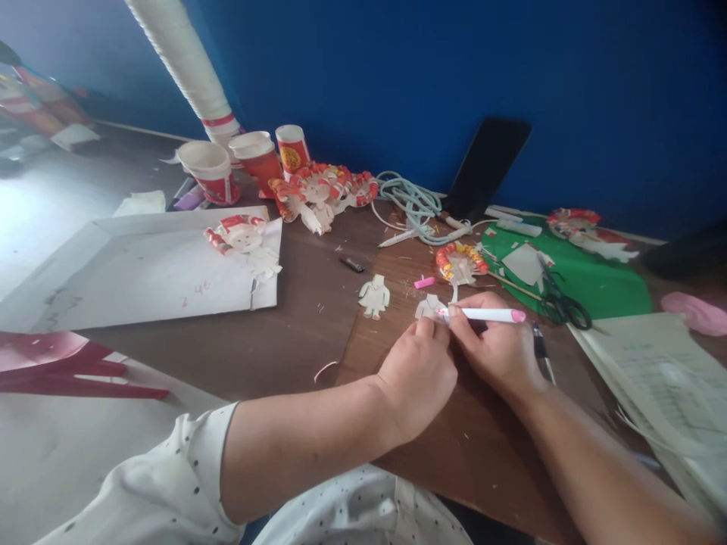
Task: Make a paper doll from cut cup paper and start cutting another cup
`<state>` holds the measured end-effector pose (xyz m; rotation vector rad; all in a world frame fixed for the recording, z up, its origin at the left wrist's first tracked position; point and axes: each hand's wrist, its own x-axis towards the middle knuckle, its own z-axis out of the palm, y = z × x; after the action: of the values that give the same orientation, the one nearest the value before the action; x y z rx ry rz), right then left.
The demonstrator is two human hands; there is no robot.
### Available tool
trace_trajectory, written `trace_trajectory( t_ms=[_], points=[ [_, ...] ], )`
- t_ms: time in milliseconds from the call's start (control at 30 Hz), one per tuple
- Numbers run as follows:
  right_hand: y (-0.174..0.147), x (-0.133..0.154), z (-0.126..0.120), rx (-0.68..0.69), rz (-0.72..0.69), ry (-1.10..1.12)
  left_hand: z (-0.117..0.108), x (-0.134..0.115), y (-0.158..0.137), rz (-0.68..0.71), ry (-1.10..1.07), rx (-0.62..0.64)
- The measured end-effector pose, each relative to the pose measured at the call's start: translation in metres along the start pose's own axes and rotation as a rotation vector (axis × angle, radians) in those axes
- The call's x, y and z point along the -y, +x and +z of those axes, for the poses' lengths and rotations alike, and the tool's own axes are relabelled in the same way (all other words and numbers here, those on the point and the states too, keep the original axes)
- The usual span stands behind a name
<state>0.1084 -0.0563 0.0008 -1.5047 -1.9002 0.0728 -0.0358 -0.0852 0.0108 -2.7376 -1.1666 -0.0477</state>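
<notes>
My right hand point(493, 344) is closed round a white felt-tip pen point(489, 314) with a pink end, its tip towards a small paper doll cutout point(430, 306). With fingers curled and pressed together, my left hand point(420, 367) holds that cutout at its lower edge, partly covering it. A second paper cutout point(374, 296), shaped like a dress or coat with dark outlines, lies to the left on the brown table. The pink pen cap point(424, 282) lies just beyond my hands. Past it is a paper figure with a red and yellow curled rim point(461, 263).
Paper cups point(210, 172) and more curled paper figures point(318, 193) stand at the back left. A coiled cable point(412, 204) and phone point(487, 166) are by the blue wall. Scissors point(562, 306) lie on green paper point(613, 284) at right, near written sheets point(670, 371). White board point(141, 269) lies left.
</notes>
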Motion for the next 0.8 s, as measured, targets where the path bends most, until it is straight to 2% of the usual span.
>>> trace_trajectory(
  t_ms=[600, 667, 800],
  points=[
    [0.0005, 0.0024, 0.0001, 0.061, 0.043, 0.039, -0.0004, -0.0007, -0.0015, -0.002, 0.004, -0.008],
    [-0.0002, 0.0024, -0.0008, 0.034, 0.031, 0.057, -0.0006, 0.0000, -0.0019, -0.013, 0.001, -0.013],
    [-0.0003, 0.0020, -0.0050, -0.122, 0.016, 0.055, -0.0015, 0.0011, -0.0021, -0.013, -0.034, 0.000]
  ],
)
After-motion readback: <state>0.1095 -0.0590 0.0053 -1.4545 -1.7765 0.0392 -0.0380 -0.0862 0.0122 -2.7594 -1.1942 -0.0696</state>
